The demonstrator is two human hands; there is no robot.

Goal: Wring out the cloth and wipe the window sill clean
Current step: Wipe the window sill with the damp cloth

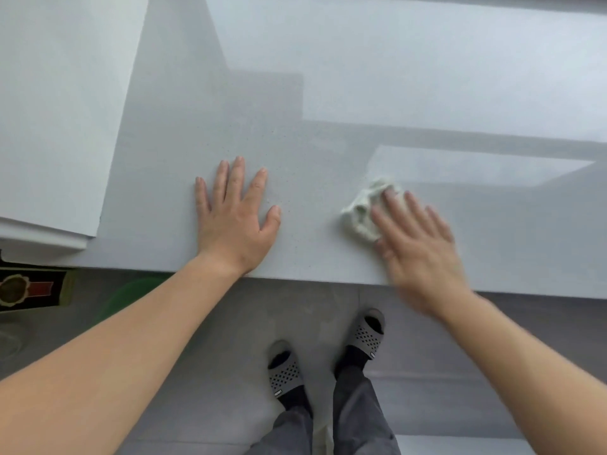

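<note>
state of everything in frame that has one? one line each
cloth: crumpled, lying on the sill, pressed under the right fingers
right hand: open, flat on the cloth, motion-blurred
left hand: open, palm down, flat on the sill, apart from the cloth
window sill: fine specks near the left hand

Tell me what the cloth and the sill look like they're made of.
Cloth: soft, pale woven or terry fabric, judging by its bunched, crumpled folds; the blur hides its weave. Sill: smooth, pale grey, finely speckled, faintly glossy, probably stone or a composite.
</note>
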